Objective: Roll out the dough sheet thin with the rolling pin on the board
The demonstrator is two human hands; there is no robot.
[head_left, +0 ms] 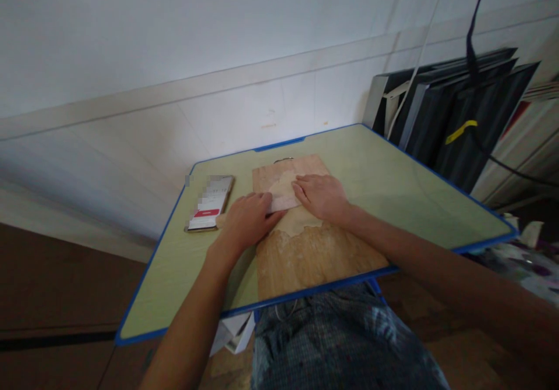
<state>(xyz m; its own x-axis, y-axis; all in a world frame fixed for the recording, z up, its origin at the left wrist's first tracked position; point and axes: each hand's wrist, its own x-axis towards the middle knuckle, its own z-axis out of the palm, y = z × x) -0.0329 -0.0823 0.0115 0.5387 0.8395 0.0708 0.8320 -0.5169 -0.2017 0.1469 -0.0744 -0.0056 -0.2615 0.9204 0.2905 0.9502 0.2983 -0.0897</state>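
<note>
Green tabletop point(393, 192) w/ blue edging, pushed up against a pale wall, dim light. Both my hands are down flat on a small pale sheet point(283, 195) that sits on the wooden board point(305, 256) mid-table. Left hand point(247, 221) has its fingers spread over the sheet's left end, palm pressing, nothing pinched. Right hand point(321, 197) lies on the right end, fingertips pointing left, same flat press, no closed grasp. The sheet looks thin and soft, prob paper or a thin skin of dough, can't tell which. Its lower edge seems ragged, so I judge it light, floppy and easy to tear. Best held by pinning w/ flat fingers near the edges, or lifted from a corner, not tugged from the middle. The board looks stiff and steady, its near end at the table's front edge. Just left of my left hand, a phone point(211, 204) lies screen up, close but not touching. Dark panels point(458, 116) lean on the wall far right.
</note>
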